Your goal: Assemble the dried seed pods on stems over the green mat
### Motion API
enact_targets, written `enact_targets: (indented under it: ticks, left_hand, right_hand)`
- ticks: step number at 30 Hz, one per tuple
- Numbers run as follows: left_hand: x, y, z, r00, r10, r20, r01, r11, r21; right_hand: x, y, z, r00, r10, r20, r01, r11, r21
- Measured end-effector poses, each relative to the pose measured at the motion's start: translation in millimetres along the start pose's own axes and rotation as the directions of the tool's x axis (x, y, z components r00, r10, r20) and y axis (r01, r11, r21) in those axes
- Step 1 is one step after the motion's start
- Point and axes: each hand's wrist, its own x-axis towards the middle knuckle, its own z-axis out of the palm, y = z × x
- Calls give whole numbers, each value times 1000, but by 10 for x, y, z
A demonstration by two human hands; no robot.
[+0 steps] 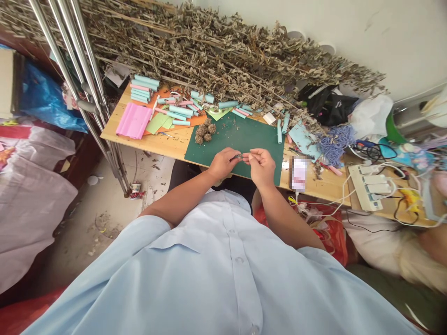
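Above the near edge of the dark green mat (256,135), my two hands meet at the fingertips. My left hand (223,164) pinches a small crumpled grey-brown bit of dried leaf (239,157) between thumb and forefinger. Fingers bent and closed, my right hand (261,165) touches the same spot from the other side; what lies inside its grip is too small to make out. Several round brown balls of dried leaf (205,131) are heaped at the mat's left, beyond my left hand. Crumbs of leaf are scattered over the mat.
Long bundles of dried leafy stalks (209,46) fill the back of the wooden table (115,123). Blue and pink paper rolls (181,111) and a pink sheet (133,121) lie left. A phone (299,174), purple cords (337,142) and a power strip (366,184) are right. Metal poles (80,70) stand left.
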Motion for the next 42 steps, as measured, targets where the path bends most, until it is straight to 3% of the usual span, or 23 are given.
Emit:
enact_targets:
  ticks: [5,9,11,14,17,23,28,34,39,42]
  left_hand:
    - [4,5,-4,1000,0,1,0,1000,-7]
    - [7,37,-20,1000,-6,-5,6,1000,-29]
    - [5,45,-22,1000,-12,-9,12,999,-32]
    - [-4,32,-8,1000,-17,-7,17,1000,-20]
    - [-13,2,16,1000,-5,-14,5,1000,-16]
    - [-10,-15,18,1000,21,14,-21,1000,5]
    - [-18,-14,3,1000,8,20,-8,1000,28]
    - [-29,-14,12,1000,30,0,-30,1000,7]
    - [-23,11,8,1000,27,5,-27,999,19]
    - [-23,7,12,1000,16,-3,-16,1000,7]
  right_hand:
    - [-88,-30,-34,975,-212,66,222,938,-266]
    - [-115,-85,-92,864,-401,304,502,643,-578]
    - [-114,-112,-106,825,-410,389,561,511,-651]
    - [-110,-145,-109,818,-408,406,565,434,-702]
    - [-100,-159,-110,832,-406,378,545,470,-695]
    - [-39,-123,-117,880,-419,221,466,677,-570]
    - [-37,-72,-84,893,-402,202,450,769,-454]
    - [-76,-71,-76,890,-417,187,454,763,-461]
    - [-55,-114,-106,836,-459,301,547,646,-533]
    - [-44,-102,-111,833,-440,335,550,599,-582]
